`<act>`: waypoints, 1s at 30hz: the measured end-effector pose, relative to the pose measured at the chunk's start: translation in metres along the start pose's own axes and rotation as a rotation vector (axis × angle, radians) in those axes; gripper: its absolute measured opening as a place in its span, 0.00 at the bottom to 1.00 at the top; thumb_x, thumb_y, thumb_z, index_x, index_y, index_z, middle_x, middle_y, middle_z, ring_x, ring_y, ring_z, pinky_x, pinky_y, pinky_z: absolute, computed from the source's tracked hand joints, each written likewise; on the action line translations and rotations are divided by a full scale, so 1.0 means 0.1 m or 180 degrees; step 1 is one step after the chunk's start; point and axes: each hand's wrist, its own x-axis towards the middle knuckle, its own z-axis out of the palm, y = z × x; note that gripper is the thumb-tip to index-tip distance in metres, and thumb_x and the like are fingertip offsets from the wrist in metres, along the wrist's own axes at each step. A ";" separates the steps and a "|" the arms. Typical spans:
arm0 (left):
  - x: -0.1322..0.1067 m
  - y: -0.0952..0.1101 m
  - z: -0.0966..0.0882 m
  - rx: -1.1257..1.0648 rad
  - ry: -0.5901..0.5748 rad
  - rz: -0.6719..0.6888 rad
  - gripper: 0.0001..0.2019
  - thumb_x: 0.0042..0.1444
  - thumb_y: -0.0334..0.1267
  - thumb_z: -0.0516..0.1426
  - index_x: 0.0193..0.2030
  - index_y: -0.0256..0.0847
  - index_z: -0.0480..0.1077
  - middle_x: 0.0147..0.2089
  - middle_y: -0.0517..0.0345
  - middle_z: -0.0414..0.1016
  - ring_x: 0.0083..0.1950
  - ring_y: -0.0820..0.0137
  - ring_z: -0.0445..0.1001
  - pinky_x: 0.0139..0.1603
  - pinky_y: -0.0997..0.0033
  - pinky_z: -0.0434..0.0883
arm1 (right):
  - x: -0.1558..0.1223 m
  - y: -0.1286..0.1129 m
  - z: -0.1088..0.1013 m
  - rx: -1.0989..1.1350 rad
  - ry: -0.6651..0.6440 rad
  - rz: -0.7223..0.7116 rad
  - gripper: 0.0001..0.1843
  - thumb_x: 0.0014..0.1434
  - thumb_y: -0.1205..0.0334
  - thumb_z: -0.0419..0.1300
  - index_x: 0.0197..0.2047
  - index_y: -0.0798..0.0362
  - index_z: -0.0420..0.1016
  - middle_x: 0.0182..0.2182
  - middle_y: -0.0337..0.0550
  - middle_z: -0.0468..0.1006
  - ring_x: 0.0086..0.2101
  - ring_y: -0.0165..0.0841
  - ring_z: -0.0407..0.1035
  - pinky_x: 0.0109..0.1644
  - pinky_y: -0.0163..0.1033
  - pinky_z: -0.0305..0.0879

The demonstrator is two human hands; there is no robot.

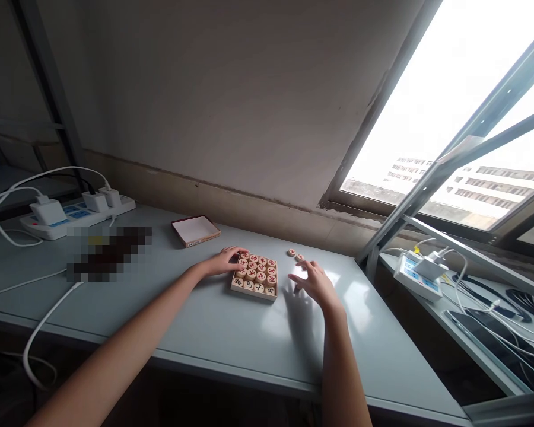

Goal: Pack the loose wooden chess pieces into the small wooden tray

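A shallow box [254, 292] on the table holds rows of round wooden Chinese chess pieces [261, 277]. Most show red characters; the row nearest me has black ones. My left hand [222, 261] grips the box at its far left corner, fingers and thumb at its edge. To the right of the box, my right hand [315, 283] hovers with thumb and fingers apart, nothing visible held. Just beyond its fingertips lie two loose pieces, one chess piece [291, 252] farther off and another chess piece [299, 257] closer. Something small below the right hand is mostly hidden.
An upturned box lid [196, 231] lies back left on the grey table [204, 332]. At far left are a power strip [78, 213] with chargers and cables, and a blurred-out dark item [111, 255]. A metal frame [385, 231] and second power strip [418, 276] stand right.
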 end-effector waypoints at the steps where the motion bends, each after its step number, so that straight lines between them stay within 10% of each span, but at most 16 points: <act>1: -0.01 0.01 0.00 -0.0016 -0.0005 -0.0008 0.28 0.49 0.53 0.54 0.56 0.49 0.60 0.60 0.55 0.59 0.59 0.59 0.59 0.59 0.62 0.59 | 0.00 0.06 -0.01 -0.0068 -0.0179 0.0281 0.23 0.50 0.48 0.58 0.46 0.51 0.68 0.44 0.47 0.68 0.35 0.34 0.67 0.37 0.38 0.63; 9: -0.04 0.09 -0.01 -0.0177 0.0069 -0.0031 0.26 0.48 0.50 0.55 0.55 0.49 0.63 0.59 0.55 0.63 0.58 0.58 0.60 0.57 0.60 0.60 | 0.03 0.11 0.02 0.0164 -0.0553 0.0108 0.03 0.50 0.66 0.57 0.31 0.54 0.70 0.28 0.44 0.74 0.30 0.33 0.68 0.33 0.36 0.61; 20: 0.00 0.00 0.00 -0.0018 0.0051 0.0042 0.27 0.49 0.51 0.55 0.56 0.48 0.60 0.60 0.54 0.59 0.60 0.58 0.57 0.59 0.61 0.57 | -0.07 -0.52 0.19 0.1419 -0.0208 -0.1245 0.13 0.58 0.55 0.52 0.46 0.48 0.66 0.36 0.40 0.75 0.32 0.30 0.67 0.34 0.35 0.63; 30: -0.01 0.00 0.01 0.0010 0.0043 0.0056 0.25 0.50 0.50 0.55 0.55 0.49 0.60 0.60 0.56 0.59 0.61 0.61 0.56 0.59 0.63 0.57 | -0.14 -0.84 0.43 0.0702 0.0143 -0.2252 0.08 0.56 0.59 0.58 0.40 0.47 0.72 0.39 0.42 0.71 0.42 0.34 0.63 0.45 0.39 0.59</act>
